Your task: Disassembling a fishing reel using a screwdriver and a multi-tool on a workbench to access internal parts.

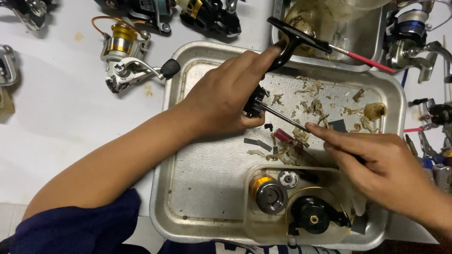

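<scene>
1. Head view, hands: Overhead, the left hand (221, 101) was clamped around a black fishing-reel handle assembly (278, 61), holding it above the dented rectangular metal tray (197, 188). The right hand (376, 162) was closed in a pinch on a thin steel-shafted tool (282, 117), whose tip met the black part at the left thumb.

2. Head view, technique: Judged from this grip, the tool should stay in line with the part, with the left hand braced steady, so the tip does not slip toward the fingers.

3. Head view, surroundings: Pale shavings and debris (310, 106) littered the tray floor beneath the work. A clear plastic tub (263, 230) in the tray's near corner held a gold-and-grey spool (268, 193), a small round silver gear (287, 178) and a black round reel part (313, 216).

4. Head view, obstructions: A second metal tray (329, 59) sat just beyond, with a red-handled brush (367, 60) crossing its rim close to the raised handle. A silver-and-gold spinning reel (127, 56) lay on the white tabletop (56, 117), well apart.
</scene>
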